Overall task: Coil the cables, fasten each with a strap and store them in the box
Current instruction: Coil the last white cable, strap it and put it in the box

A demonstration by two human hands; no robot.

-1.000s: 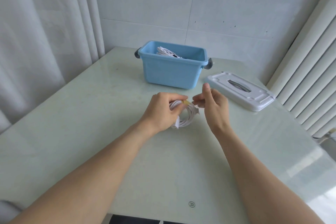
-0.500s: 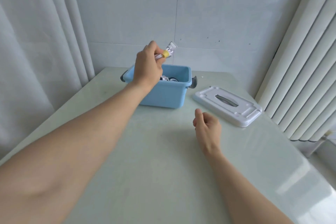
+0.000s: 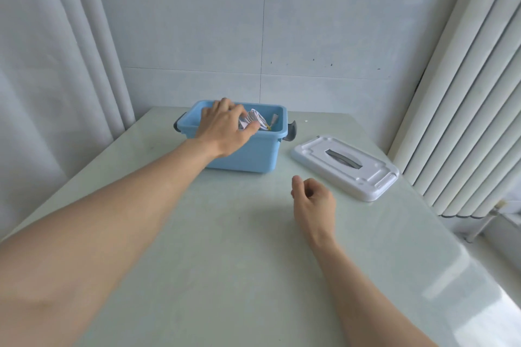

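Note:
A blue box stands at the far middle of the pale green table. My left hand reaches over its near rim and holds a coiled white cable inside the box, thumb on one side and fingers on the other. A yellow strap shows at the coil's right end. My right hand hovers low over the table in front of the box, fingers loosely curled, holding nothing. What else lies in the box is hidden by my left hand.
The box's white lid lies flat on the table to the right of the box. A grey curtain hangs at the left, pleated blinds at the right, and a tiled wall behind.
My left hand lifted the strapped coil off the table, carried it over the box and has lowered it inside. My right hand let go of the coil and stays over the table.

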